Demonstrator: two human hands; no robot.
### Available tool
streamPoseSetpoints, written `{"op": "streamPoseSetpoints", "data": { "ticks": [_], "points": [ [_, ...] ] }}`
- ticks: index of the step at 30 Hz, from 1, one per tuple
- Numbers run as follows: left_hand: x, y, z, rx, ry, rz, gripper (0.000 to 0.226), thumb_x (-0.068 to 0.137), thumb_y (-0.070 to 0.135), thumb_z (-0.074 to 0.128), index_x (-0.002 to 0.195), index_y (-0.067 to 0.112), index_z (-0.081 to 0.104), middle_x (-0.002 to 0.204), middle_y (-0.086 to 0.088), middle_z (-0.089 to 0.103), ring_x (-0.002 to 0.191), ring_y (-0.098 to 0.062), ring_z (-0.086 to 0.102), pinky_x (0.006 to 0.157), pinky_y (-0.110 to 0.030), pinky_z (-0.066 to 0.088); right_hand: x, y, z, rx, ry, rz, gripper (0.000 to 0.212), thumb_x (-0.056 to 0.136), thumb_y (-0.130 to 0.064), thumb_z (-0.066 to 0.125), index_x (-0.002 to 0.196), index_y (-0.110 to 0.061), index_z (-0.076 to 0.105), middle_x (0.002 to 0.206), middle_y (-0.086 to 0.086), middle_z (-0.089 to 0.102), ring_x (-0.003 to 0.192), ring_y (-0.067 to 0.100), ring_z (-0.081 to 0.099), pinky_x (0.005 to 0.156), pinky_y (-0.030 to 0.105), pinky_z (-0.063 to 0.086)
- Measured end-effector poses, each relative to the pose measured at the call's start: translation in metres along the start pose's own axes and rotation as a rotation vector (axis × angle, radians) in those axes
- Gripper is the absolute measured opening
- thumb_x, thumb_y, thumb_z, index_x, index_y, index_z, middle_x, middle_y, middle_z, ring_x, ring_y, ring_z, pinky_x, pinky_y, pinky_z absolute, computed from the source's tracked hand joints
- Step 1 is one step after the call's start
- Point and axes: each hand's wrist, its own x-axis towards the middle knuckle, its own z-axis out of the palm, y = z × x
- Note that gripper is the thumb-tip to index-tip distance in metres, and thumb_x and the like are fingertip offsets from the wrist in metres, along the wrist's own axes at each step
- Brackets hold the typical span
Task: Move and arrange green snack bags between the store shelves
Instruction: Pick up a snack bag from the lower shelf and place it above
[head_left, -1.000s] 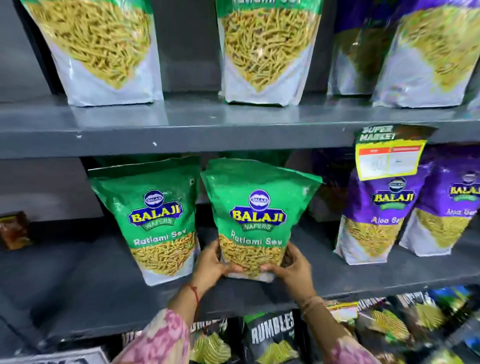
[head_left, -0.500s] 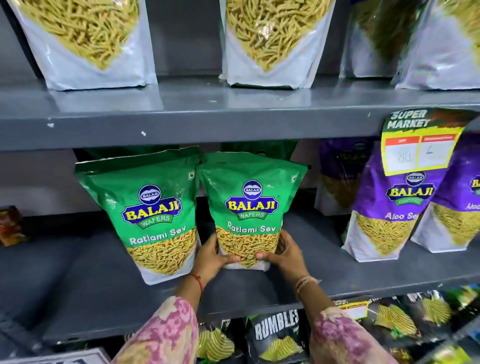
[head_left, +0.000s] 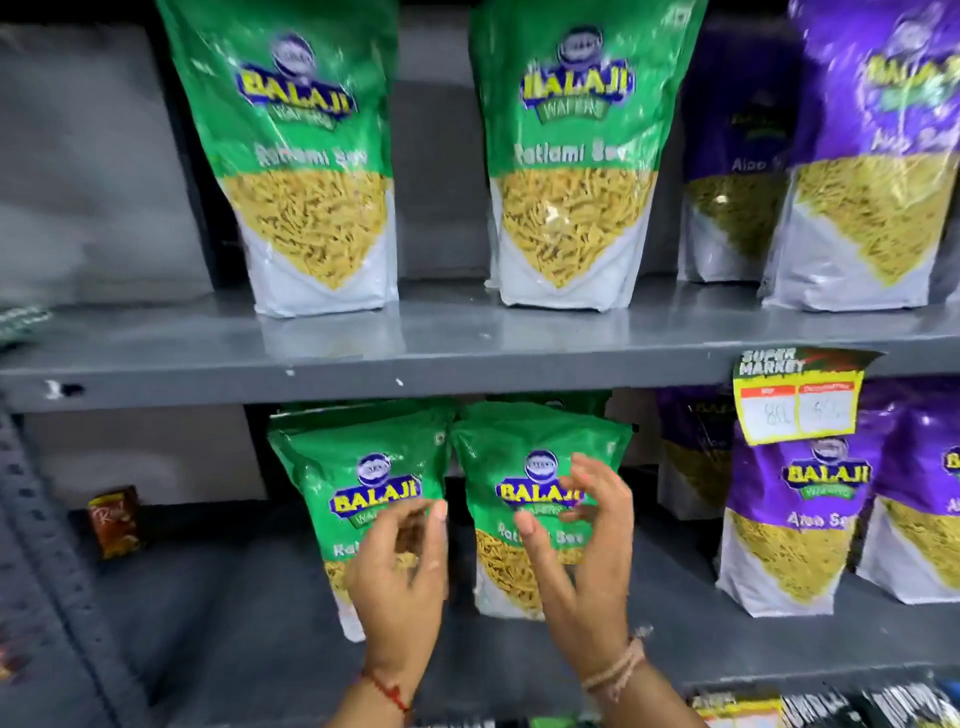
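Green snack bags on the lower shelf (head_left: 218, 613) are the matter in hand, and what has just changed is the grip: half a second ago both hands clasped the bottom of the right-hand green bag (head_left: 540, 467), and now both have let go of it. Nearest the camera, the left hand (head_left: 400, 577) hangs in front of the left-hand green bag (head_left: 358, 467), its fingers loosely curled and holding nothing. The right hand (head_left: 582, 545) hovers before the right-hand bag, fingers spread and half open, also empty; whether a fingertip brushes the pack is lost in the blur. Just behind the hands the two packs stand upright and close side by side, with more green packs partly hidden behind them. To their right stand purple bags (head_left: 800, 519), with a price tag (head_left: 795, 400) hanging from the shelf edge above. Far left on the same shelf sits a small brown packet (head_left: 114, 519), well apart. Farther up, the upper shelf (head_left: 467, 353) carries two larger green bags (head_left: 306, 156), well apart from each other. The released pack stands on its own, so that placement looks done; the view has also tilted upward, which suggests the upper row may be next
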Motion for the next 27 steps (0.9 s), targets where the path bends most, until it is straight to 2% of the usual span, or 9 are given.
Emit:
{"op": "streamPoseSetpoints", "data": {
  "ticks": [5,8,11,13,15,19,21,24,27],
  "points": [
    [0.091,0.075,-0.026,-0.129,0.146,0.269,0.008,0.077,0.034,0.059,0.082,0.029,0.058,0.070,0.021,0.061,0.065,-0.001,0.059,0.065,-0.010,0.046,0.081,-0.092,0.027,0.294,0.048,-0.121,0.041,0.075,-0.038,0.064,0.110,-0.037,0.044,0.107,0.002,0.054,0.090,0.010,0.058,0.068,0.012,0.044],
    [0.155,0.093,-0.034,-0.174,0.166,0.271,0.018,0.076,0.027,0.064,0.092,0.024,0.056,0.076,0.018,0.062,0.066,0.006,0.057,0.064,-0.005,0.043,0.139,-0.126,0.050,0.287,-0.059,-0.115,0.041,0.071,-0.044,0.067,0.105,-0.040,0.044,0.104,-0.011,0.052,0.090,0.015,0.057,0.070,0.018,0.047],
    [0.214,0.092,-0.036,-0.093,0.160,0.091,0.042,0.073,0.018,0.070,0.110,0.007,0.053,0.090,-0.008,0.060,0.078,-0.008,0.057,0.068,-0.013,0.048,0.202,-0.128,0.086,0.123,-0.275,0.005,0.056,0.071,-0.036,0.073,0.117,-0.017,0.048,0.120,0.002,0.053,0.102,0.019,0.055,0.083,0.023,0.045],
    [0.245,0.078,-0.038,0.147,0.116,-0.050,0.060,0.067,0.026,0.075,0.114,-0.001,0.050,0.104,-0.018,0.062,0.091,-0.023,0.058,0.078,-0.025,0.042,0.236,-0.115,0.109,0.035,-0.445,0.172,0.067,0.071,-0.035,0.074,0.125,-0.008,0.045,0.133,0.012,0.050,0.117,0.023,0.051,0.091,0.032,0.043],
    [0.267,0.062,-0.042,0.359,-0.025,-0.165,0.070,0.060,0.035,0.078,0.112,-0.003,0.051,0.114,-0.023,0.062,0.102,-0.031,0.058,0.084,-0.033,0.042,0.259,-0.099,0.125,0.013,-0.595,0.336,0.076,0.071,-0.036,0.073,0.132,-0.005,0.040,0.142,0.012,0.044,0.123,0.026,0.047,0.087,0.037,0.045],
    [0.284,0.046,-0.043,0.166,-0.288,-0.379,0.049,0.061,0.019,0.079,0.102,0.000,0.061,0.118,-0.025,0.061,0.095,-0.024,0.058,0.079,-0.036,0.047,0.281,-0.068,0.149,-0.110,-0.729,0.484,0.091,0.072,-0.034,0.072,0.139,0.003,0.022,0.149,0.019,0.032,0.132,0.035,0.039,0.108,0.048,0.037],
    [0.286,0.042,-0.041,0.024,-0.369,-0.460,0.042,0.064,0.006,0.075,0.102,-0.004,0.061,0.120,-0.028,0.059,0.093,-0.027,0.064,0.078,-0.037,0.049,0.281,-0.059,0.161,-0.149,-0.785,0.529,0.085,0.073,-0.032,0.072,0.135,0.007,0.028,0.144,0.021,0.040,0.129,0.033,0.042,0.108,0.045,0.037],
    [0.293,0.035,-0.039,-0.029,-0.407,-0.505,0.032,0.064,0.003,0.074,0.094,0.001,0.063,0.111,-0.018,0.064,0.080,-0.018,0.062,0.071,-0.024,0.051,0.274,-0.054,0.170,-0.093,-0.868,0.637,0.056,0.077,-0.024,0.070,0.120,0.004,0.048,0.123,0.012,0.057,0.116,0.027,0.051,0.097,0.034,0.044],
    [0.298,0.030,-0.041,-0.021,-0.410,-0.564,0.031,0.064,0.004,0.075,0.092,0.002,0.063,0.106,-0.018,0.065,0.096,-0.027,0.062,0.087,-0.039,0.051,0.270,-0.053,0.175,0.000,-0.891,0.687,0.037,0.079,-0.012,0.068,0.111,0.001,0.054,0.106,0.011,0.061,0.087,0.020,0.056,0.081,0.028,0.048]
  ]
}}
